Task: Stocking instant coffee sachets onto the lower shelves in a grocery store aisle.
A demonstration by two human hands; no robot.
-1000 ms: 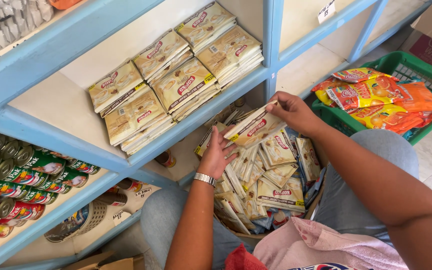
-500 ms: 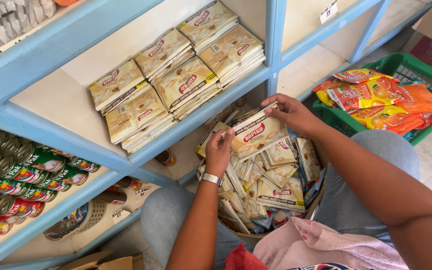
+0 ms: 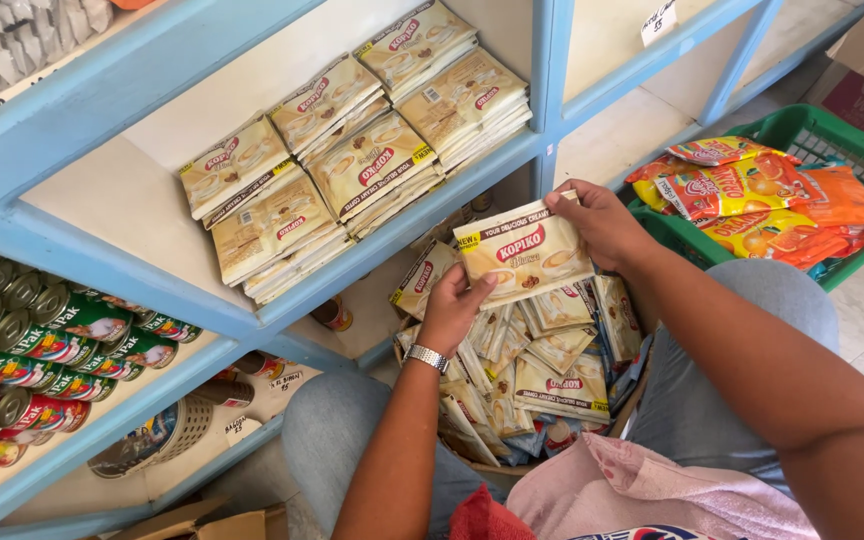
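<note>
my left hand and right hand pinch opposite edges of a cream sachet, held over the box of sachets; it looks light, floppy and slick, so edge grips suit it.

My left hand covered the lower left corner of the beige coffee sachet pack I held. The loose pile of sachets hid the container beneath it. The green plastic basket ran off the right edge, and the row of tin cans off the left.
</note>
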